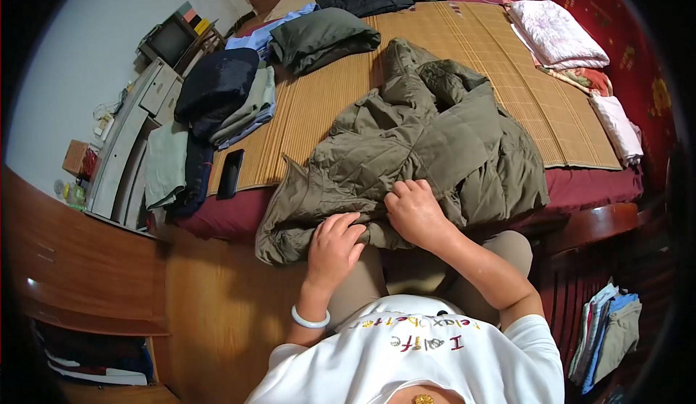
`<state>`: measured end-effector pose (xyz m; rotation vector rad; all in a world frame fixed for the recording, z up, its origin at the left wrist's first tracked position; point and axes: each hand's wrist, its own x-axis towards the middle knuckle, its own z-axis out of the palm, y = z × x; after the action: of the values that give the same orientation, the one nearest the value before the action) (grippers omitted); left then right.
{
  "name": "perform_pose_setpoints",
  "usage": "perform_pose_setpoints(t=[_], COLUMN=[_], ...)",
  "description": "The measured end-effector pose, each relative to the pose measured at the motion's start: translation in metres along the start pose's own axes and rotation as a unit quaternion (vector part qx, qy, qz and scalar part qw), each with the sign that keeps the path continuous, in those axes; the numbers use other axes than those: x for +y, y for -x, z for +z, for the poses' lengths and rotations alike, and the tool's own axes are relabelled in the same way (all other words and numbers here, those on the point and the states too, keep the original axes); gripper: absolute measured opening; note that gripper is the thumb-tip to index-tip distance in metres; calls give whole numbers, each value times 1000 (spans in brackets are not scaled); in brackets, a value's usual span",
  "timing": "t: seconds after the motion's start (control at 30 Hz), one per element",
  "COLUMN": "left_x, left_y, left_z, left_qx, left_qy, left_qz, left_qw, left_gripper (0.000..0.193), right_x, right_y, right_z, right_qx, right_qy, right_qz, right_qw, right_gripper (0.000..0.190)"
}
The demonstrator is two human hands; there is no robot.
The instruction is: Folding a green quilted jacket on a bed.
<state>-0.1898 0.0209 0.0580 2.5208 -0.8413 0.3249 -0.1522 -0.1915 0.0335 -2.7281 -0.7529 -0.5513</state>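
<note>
An olive-green quilted jacket (402,137) lies spread and rumpled across the near edge of the bed, its front part hanging over toward my knees. My left hand (336,243), with a pale bangle on its wrist, rests on the jacket's near edge, fingers slightly apart. A little farther right and up, my right hand (416,211) has its fingers curled into the fabric and grips a fold of it. The fingertips of the right hand are partly hidden in the cloth.
A bamboo mat (533,105) covers the bed. To the left lie a black smartphone (230,173), a folded dark jacket (220,86) on stacked clothes and a folded green garment (326,40). Folded bedding (560,34) sits at right; clothes (606,333) lie on a dark wooden slatted surface.
</note>
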Motion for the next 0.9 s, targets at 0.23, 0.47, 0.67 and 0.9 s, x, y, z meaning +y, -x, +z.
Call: perform_pose_setpoints(t=[0.23, 0.47, 0.67, 0.9], left_x=[-5, -5, -6, -5], left_y=[7, 2, 6, 3], left_z=[-1, 1, 2, 0], left_qx=[-2, -13, -9, 6], left_qy=[5, -9, -13, -2], left_qz=[-9, -12, -10, -5], left_qw=[1000, 1000, 1000, 1000], left_gripper=[34, 34, 35, 34], right_x=[16, 15, 26, 26], right_y=[0, -5, -3, -6], right_z=[-19, -6, -10, -19], right_qx=[-10, -52, -7, 74], right_qy=[-74, -58, -176, -284], right_qz=[27, 52, 34, 37], right_qw=[997, 996, 984, 955], right_gripper=[24, 23, 15, 17])
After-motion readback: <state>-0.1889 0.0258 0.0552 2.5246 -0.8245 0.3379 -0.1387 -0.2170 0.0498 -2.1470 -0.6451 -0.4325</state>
